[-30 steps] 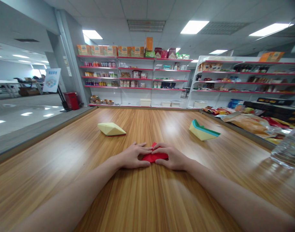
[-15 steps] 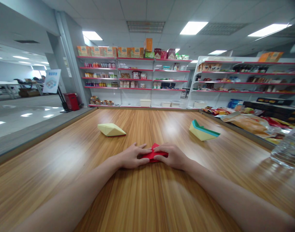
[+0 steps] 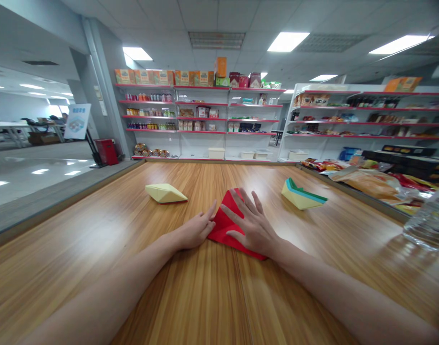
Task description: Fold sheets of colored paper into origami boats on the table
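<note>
right hand (image 3: 253, 223) splayed across the red paper (image 3: 222, 221) on the surface (image 3: 190, 297), left hand (image 3: 196, 230) at the paper's left edge, pinching or not, can't tell; that sign (image 3: 76, 122), lettering too blurred to read!

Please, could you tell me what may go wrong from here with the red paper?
The right hand is spread over the red paper, so a sideways slip might leave an unwanted crease.
The left hand is only at the paper's left edge, so the sheet could perhaps turn.
The green-edged paper boat stands beyond the right hand; a wide outward sweep might knock it.
</note>
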`<act>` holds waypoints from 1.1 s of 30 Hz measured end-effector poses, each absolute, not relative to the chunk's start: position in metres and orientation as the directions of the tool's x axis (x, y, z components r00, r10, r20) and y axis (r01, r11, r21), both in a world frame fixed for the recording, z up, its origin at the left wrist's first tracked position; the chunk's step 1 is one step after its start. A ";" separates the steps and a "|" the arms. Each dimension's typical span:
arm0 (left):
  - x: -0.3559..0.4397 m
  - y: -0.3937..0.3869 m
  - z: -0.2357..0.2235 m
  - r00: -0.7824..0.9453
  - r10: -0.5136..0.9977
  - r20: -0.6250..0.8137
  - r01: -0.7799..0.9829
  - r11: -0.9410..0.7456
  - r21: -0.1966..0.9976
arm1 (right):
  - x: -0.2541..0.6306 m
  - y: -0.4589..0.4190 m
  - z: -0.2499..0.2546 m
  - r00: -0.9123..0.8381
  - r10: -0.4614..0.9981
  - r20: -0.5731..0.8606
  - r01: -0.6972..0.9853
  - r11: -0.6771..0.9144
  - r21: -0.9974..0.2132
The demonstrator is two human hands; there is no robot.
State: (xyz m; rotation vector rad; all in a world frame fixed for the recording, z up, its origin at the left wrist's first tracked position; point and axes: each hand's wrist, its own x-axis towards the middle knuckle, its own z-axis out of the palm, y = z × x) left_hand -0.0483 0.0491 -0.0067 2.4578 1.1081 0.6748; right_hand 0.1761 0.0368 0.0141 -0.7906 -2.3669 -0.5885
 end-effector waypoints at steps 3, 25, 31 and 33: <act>-0.047 0.050 -0.009 0.563 0.771 0.299 0.562 -0.622 0.545 | 0.174 0.040 0.009 -0.733 0.455 0.506 0.601 0.782 0.166; -0.053 0.060 -0.016 0.661 0.726 0.190 0.647 -0.680 0.345 | 0.180 0.038 0.007 -0.797 0.589 0.137 0.558 0.803 -0.207; -0.055 0.062 -0.018 0.676 0.705 0.215 0.622 -0.702 0.347 | 0.178 0.036 0.008 -0.788 0.585 0.193 0.554 0.810 -0.192; -0.056 0.061 -0.018 0.683 0.693 0.232 0.608 -0.715 0.345 | 0.179 0.036 0.008 -0.779 0.588 0.218 0.558 0.808 -0.189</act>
